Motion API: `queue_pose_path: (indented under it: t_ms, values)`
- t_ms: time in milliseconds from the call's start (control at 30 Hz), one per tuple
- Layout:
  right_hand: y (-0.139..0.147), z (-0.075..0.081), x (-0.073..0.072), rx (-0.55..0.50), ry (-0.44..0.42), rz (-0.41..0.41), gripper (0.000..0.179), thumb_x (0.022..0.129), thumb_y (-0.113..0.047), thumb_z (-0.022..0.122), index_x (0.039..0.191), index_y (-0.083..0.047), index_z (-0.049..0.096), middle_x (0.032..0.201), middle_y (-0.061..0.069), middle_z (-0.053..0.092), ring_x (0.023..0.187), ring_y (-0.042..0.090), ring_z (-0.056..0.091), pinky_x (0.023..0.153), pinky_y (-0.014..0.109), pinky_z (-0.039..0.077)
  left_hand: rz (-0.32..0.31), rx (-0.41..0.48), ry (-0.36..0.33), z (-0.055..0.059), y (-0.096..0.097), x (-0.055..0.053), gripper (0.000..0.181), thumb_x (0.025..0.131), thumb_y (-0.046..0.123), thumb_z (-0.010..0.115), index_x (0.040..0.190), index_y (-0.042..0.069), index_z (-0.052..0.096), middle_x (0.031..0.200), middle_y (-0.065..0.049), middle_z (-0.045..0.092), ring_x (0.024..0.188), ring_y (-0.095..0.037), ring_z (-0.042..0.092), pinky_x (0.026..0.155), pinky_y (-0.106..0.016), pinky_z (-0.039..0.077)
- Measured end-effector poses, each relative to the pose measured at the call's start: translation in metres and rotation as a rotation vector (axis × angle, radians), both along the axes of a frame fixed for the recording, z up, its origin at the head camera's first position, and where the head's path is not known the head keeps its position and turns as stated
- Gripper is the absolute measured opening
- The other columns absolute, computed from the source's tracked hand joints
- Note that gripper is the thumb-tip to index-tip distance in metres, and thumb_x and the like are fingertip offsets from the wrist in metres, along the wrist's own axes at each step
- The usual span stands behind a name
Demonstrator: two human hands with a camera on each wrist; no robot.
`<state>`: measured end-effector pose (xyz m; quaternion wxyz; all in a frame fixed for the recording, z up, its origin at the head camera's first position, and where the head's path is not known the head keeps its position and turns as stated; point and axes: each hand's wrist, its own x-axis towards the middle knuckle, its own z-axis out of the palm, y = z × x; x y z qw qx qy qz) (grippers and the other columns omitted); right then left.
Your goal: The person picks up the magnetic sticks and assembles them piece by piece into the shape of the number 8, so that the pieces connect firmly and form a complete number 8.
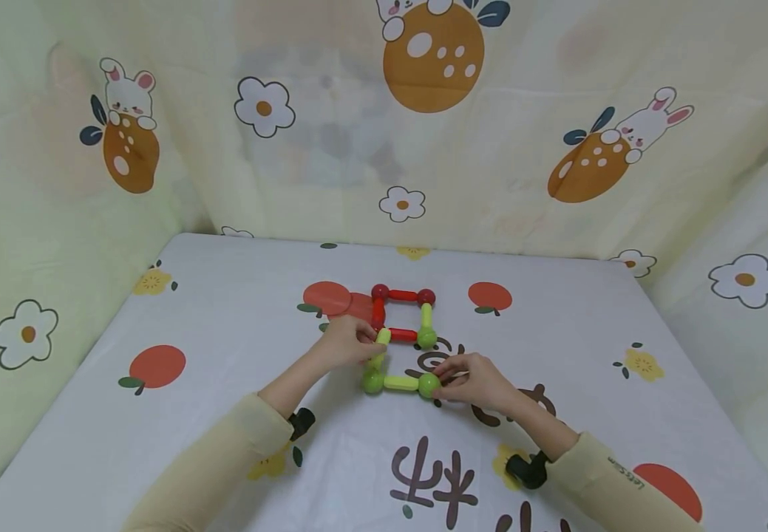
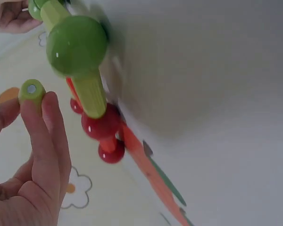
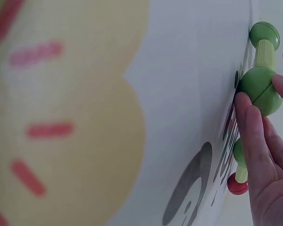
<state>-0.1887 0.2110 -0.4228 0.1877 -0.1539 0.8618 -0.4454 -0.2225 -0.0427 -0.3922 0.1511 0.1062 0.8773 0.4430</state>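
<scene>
My left hand (image 1: 346, 342) pinches a yellow-green magnetic rod (image 2: 32, 89) between thumb and fingers; a metal disc shows at its end. In the left wrist view this rod is raised, apart from the joined pieces. My right hand (image 1: 473, 380) pinches a green ball (image 3: 260, 89) at the near right corner. A yellow-green rod (image 1: 400, 383) links that ball to another green ball (image 1: 373, 380) on the left. Another rod (image 2: 92, 96) runs from the left ball to a red ball (image 2: 101, 123). Behind stands a square with red rods (image 1: 402, 295), red balls (image 1: 426, 297) and a green ball (image 1: 426, 338).
A white tablecloth (image 1: 237, 295) printed with fruit, flowers and brown characters covers the table. Pale curtains (image 1: 330, 162) with rabbit and flower prints hang behind and at both sides. Dark wrist straps (image 1: 528, 471) show at both sleeves.
</scene>
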Motion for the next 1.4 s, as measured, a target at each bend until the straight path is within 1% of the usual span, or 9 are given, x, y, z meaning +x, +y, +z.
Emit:
queue_pose_path:
  t_ms: [233, 433, 667, 833, 967, 1067, 1133, 1233, 1400]
  values:
    - [0.000, 0.003, 0.001, 0.008, 0.002, -0.001, 0.034, 0.074, -0.017, 0.076, 0.100, 0.001, 0.064, 0.090, 0.008, 0.063, 0.076, 0.017, 0.064, 0.062, 0.024, 0.050, 0.016, -0.027, -0.058, -0.007, 0.028, -0.004, 0.029, 0.079, 0.022, 0.071, 0.097, 0.000, 0.065, 0.077, -0.004, 0.059, 0.064, -0.013, 0.057, 0.057, -0.022, 0.046]
    - [-0.001, 0.003, 0.001, 0.008, 0.010, -0.002, 0.034, 0.074, -0.016, 0.076, 0.100, 0.002, 0.064, 0.090, 0.009, 0.063, 0.076, 0.018, 0.064, 0.062, 0.027, 0.051, 0.011, -0.078, -0.130, -0.009, 0.044, -0.005, 0.034, 0.079, 0.023, 0.071, 0.102, -0.001, 0.065, 0.076, -0.005, 0.059, 0.057, -0.013, 0.053, 0.051, -0.020, 0.040]
    - [-0.002, 0.001, 0.001, 0.032, 0.020, -0.022, 0.032, 0.074, -0.017, 0.076, 0.098, -0.001, 0.066, 0.088, 0.006, 0.064, 0.074, 0.016, 0.063, 0.063, 0.026, 0.051, -0.007, -0.036, -0.206, -0.016, 0.054, -0.006, 0.030, 0.079, 0.020, 0.071, 0.098, -0.003, 0.066, 0.077, -0.006, 0.060, 0.056, -0.012, 0.060, 0.054, -0.019, 0.048]
    - [-0.001, 0.002, 0.001, 0.010, 0.035, 0.007, 0.031, 0.075, -0.016, 0.075, 0.098, 0.002, 0.065, 0.089, 0.009, 0.065, 0.072, 0.016, 0.063, 0.061, 0.025, 0.051, 0.017, -0.048, -0.252, -0.016, 0.060, -0.007, 0.025, 0.080, 0.022, 0.071, 0.092, 0.001, 0.067, 0.074, -0.005, 0.060, 0.057, -0.012, 0.060, 0.056, -0.019, 0.047]
    - [-0.001, 0.005, 0.003, -0.010, 0.029, 0.015, 0.032, 0.075, -0.015, 0.075, 0.099, 0.003, 0.064, 0.090, 0.011, 0.065, 0.072, 0.017, 0.064, 0.060, 0.025, 0.051, 0.026, -0.068, -0.279, -0.017, 0.065, -0.008, 0.021, 0.081, 0.024, 0.069, 0.076, 0.003, 0.068, 0.061, -0.002, 0.057, 0.049, -0.010, 0.053, 0.049, -0.017, 0.043]
    - [-0.002, 0.007, 0.004, -0.014, 0.024, 0.009, 0.033, 0.075, -0.015, 0.075, 0.099, 0.004, 0.064, 0.090, 0.011, 0.065, 0.073, 0.018, 0.064, 0.061, 0.026, 0.051, 0.028, -0.090, -0.295, -0.019, 0.067, -0.009, 0.029, 0.082, 0.024, 0.067, 0.061, 0.005, 0.063, 0.050, 0.000, 0.048, 0.043, -0.010, 0.044, 0.044, -0.016, 0.036]
    - [-0.003, 0.008, 0.004, -0.019, 0.019, 0.006, 0.033, 0.075, -0.015, 0.075, 0.099, 0.004, 0.064, 0.090, 0.011, 0.065, 0.074, 0.018, 0.064, 0.062, 0.026, 0.052, 0.038, -0.094, -0.311, -0.019, 0.069, -0.009, 0.032, 0.082, 0.025, 0.067, 0.057, 0.006, 0.060, 0.047, 0.001, 0.044, 0.041, -0.010, 0.042, 0.043, -0.017, 0.034]
    - [-0.003, 0.008, 0.004, -0.020, 0.021, 0.006, 0.033, 0.074, -0.015, 0.076, 0.099, 0.003, 0.064, 0.090, 0.011, 0.065, 0.073, 0.018, 0.064, 0.061, 0.026, 0.052, 0.055, -0.069, -0.342, -0.019, 0.070, -0.009, 0.031, 0.082, 0.023, 0.067, 0.058, 0.005, 0.061, 0.047, 0.001, 0.045, 0.043, -0.010, 0.044, 0.045, -0.017, 0.036]
    - [-0.002, 0.006, 0.003, -0.009, 0.024, 0.011, 0.031, 0.074, -0.015, 0.076, 0.098, 0.002, 0.064, 0.089, 0.010, 0.065, 0.072, 0.016, 0.063, 0.061, 0.026, 0.051, 0.083, -0.021, -0.394, -0.018, 0.074, -0.009, 0.023, 0.083, 0.022, 0.068, 0.069, 0.003, 0.066, 0.053, 0.000, 0.051, 0.046, -0.009, 0.048, 0.049, -0.015, 0.041]
